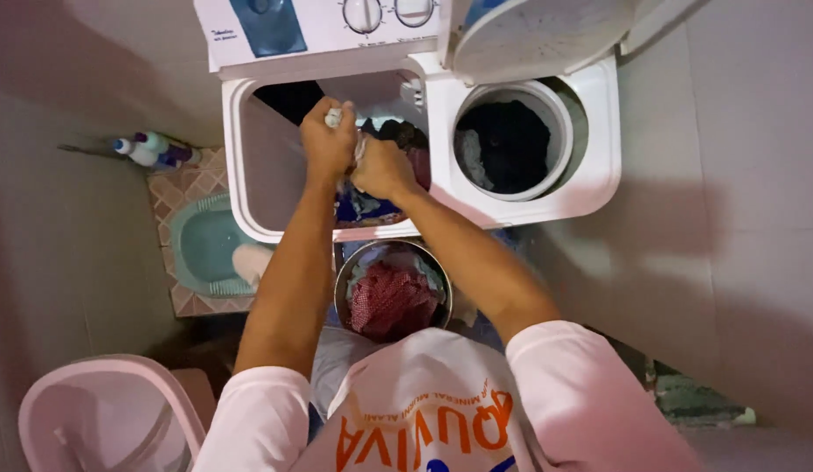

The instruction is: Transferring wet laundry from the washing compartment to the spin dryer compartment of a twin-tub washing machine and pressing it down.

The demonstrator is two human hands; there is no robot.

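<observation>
While both hands are held over the wash tub (pixel 249 166) of the twin-tub washing machine (pixel 599 175), a pale wet cloth (pixel 338 117) is gripped in the closed fingers of the left hand (pixel 326 144); the right hand (pixel 382 169) is clenched on it just below. A metal bucket (pixel 340 288) of red laundry (pixel 391 301) is seen beneath.

I see a white washing machine (pixel 520 205) with a blue panel (pixel 268 24); at six o'clock from it, a metal bucket (pixel 341 297) holds red-and-white checked cloth (pixel 391 301). At eight o'clock, a pink basket (pixel 109 411).
</observation>
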